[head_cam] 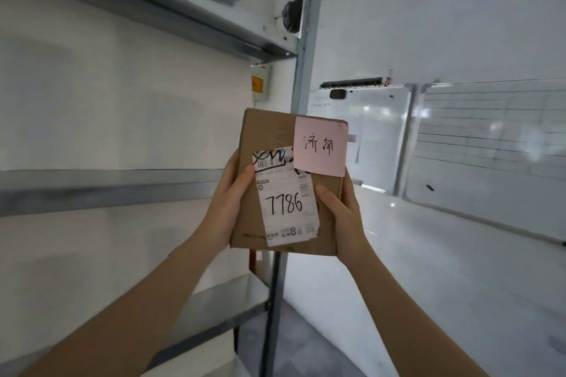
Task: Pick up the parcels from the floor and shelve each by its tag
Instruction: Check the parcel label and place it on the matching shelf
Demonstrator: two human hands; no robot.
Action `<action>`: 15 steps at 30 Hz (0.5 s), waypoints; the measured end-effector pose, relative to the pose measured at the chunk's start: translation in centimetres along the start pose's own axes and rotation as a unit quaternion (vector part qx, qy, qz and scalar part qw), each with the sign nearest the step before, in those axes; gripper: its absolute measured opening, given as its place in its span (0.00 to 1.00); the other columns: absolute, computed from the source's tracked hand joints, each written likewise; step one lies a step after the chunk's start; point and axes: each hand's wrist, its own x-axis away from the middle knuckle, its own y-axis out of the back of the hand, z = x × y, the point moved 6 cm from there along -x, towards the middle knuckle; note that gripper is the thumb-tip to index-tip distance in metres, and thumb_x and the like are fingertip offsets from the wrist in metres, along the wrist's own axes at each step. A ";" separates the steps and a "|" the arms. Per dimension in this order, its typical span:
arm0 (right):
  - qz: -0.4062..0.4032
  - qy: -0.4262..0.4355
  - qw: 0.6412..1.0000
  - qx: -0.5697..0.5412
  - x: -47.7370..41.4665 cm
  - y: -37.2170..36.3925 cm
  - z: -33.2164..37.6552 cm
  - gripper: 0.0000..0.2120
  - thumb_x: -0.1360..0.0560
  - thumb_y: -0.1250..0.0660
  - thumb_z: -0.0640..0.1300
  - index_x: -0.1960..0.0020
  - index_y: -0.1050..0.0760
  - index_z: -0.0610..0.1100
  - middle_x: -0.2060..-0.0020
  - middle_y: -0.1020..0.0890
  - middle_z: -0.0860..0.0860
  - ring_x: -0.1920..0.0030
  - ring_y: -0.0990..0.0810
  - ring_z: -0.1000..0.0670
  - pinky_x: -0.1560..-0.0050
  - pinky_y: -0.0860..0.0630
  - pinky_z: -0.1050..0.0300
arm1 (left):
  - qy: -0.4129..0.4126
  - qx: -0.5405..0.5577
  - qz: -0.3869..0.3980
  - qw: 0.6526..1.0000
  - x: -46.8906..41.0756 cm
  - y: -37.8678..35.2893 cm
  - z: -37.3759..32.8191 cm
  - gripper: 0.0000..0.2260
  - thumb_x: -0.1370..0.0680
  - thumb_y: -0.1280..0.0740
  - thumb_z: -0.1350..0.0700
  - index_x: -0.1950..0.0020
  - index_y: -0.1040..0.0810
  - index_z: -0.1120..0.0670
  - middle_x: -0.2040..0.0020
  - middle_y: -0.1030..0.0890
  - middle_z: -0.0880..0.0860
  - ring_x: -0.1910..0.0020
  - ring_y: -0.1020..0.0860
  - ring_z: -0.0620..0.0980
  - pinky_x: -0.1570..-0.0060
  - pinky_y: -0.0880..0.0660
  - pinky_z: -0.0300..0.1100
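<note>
A brown cardboard parcel is held up in front of me, its face towards the camera. A pink sticky note with handwritten characters sits on its top right corner. Below it a white shipping label reads 7786. My left hand grips the parcel's left edge, thumb on the front. My right hand grips the right edge, thumb on the front too. The parcel hangs just in front of the metal shelving unit's upright post.
Grey metal shelves run along the left: an upper shelf, a middle shelf and a lower one. Whiteboards lean against the wall on the right. A small white box with an orange sticker hangs on the back wall.
</note>
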 end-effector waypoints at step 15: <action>0.301 -0.106 0.914 -0.249 7.9 -39.4 -4.1 0.34 0.31 0.32 0.43 0.27 0.39 0.54 0.36 0.23 0.47 0.41 0.20 0.44 0.57 0.19 0.55 | -0.091 -0.199 -0.340 0.914 19.3 29.8 -21.0 0.19 0.23 0.39 0.48 0.31 0.34 0.42 0.43 0.19 0.49 0.49 0.19 0.49 0.50 0.22 0.48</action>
